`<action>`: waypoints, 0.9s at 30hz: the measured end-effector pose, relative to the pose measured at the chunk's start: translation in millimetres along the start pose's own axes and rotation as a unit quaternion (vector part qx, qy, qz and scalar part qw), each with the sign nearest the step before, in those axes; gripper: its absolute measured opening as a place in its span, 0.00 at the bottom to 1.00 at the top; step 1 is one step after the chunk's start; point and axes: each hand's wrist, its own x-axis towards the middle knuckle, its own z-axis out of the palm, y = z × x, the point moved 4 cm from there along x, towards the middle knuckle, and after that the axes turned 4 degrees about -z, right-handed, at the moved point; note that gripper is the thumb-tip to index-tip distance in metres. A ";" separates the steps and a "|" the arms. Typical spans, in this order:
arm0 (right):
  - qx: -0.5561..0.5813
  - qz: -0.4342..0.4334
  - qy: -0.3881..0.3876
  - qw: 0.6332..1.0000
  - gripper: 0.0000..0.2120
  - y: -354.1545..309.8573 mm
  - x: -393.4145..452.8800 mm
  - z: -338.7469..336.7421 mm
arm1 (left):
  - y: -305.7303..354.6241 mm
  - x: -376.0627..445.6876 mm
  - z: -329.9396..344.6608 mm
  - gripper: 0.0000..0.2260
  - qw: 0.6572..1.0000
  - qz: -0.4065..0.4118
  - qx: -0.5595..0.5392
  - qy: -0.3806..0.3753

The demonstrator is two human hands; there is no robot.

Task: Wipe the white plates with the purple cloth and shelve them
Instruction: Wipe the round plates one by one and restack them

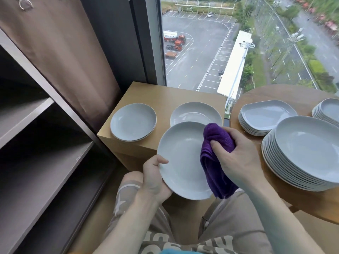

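showing, from left to right: dark shelves (45, 143) stand bare at the far left, the likely destination for wiped plates. beside them a square wooden surface (161, 92) carries a small stack of plates (133, 121) and a single plate (194, 111), set near the shelves, perhaps as a staging place. in the centre, over the person's lap, the left hand (156, 178) grips the held plate (183, 160) at its lower-left rim, thumb on the upper face and fingers beneath, tilting the face upward so it can be wiped. the right hand (236, 158) is closed around the bunched purple cloth (216, 158), pressing it against the plate's right side; a loose end hangs over the rim. at the right, a round wooden surface (278, 92) bears a tall plate stack (304, 154), a stack of squarish dishes (266, 116) and a further stack (328, 110) at the frame edge, within the right hand's reach and probably awaiting wiping.
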 end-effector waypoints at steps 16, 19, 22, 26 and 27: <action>-0.191 -0.194 -0.256 0.928 0.17 -36.3 -25.2 87.5 | -2.4 -4.3 -2.5 0.35 0.999 -0.001 -0.003 0.042; -0.207 -0.212 -0.319 0.900 0.18 -34.7 -33.0 88.3 | 5.5 -4.9 -9.7 0.33 0.999 0.000 -0.010 0.048; -0.229 -0.197 -0.352 0.886 0.18 -28.9 -35.8 80.8 | 19.5 -5.4 -14.0 0.30 0.999 0.019 -0.021 0.030; -0.196 -0.122 -0.361 0.904 0.11 -17.6 -28.7 64.8 | 32.5 -3.8 -25.3 0.27 0.998 0.060 0.006 0.019; -0.183 -0.093 -0.362 0.909 0.11 -13.9 -25.3 61.2 | 35.0 -5.8 -25.9 0.27 0.997 0.069 0.016 0.017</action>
